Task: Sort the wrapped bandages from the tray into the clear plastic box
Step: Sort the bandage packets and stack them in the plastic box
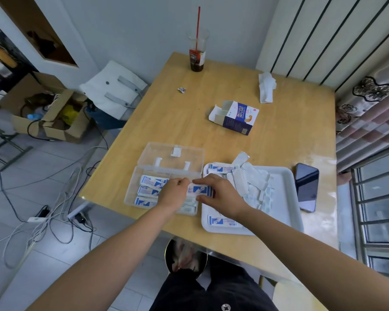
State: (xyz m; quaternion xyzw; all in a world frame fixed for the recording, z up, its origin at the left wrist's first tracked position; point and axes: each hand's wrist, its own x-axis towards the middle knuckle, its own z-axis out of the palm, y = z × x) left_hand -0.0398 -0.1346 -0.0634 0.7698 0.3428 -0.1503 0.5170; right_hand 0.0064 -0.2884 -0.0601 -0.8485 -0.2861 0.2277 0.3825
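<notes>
I see both hands meeting low in the middle of the frame, over the right half of the clear plastic box (130, 190). My right hand (221, 195) has a bundle of wrapped bandages (200, 190) in a pinch: fingers (202, 182) close together along its far edge, thumb along the near edge. The left hand (173, 194) is knuckles-up with the fingers curled tight onto the bundle's left end; what lies under the palm I cannot tell. The bundle sits just above the box's right compartment, blue-and-white print facing up.

In the left compartment lie three rows of packed bandages (152, 182), side by side. The box lid (173, 157) is flipped open, flat on the table behind the box.

Right of the box, touching it, is the white tray (289, 198). There is a heap of loose bandages (253, 184) across its upper part, and one blue-printed packet (221, 221) at its lower edge, partly under my right wrist.

A dark phone (307, 187) lies just right of the tray. Further up the frame there is an opened bandage carton (236, 117) at centre, a crumpled tissue (266, 87) at upper right, and a cup with a red straw (197, 57) at the table's far edge.
</notes>
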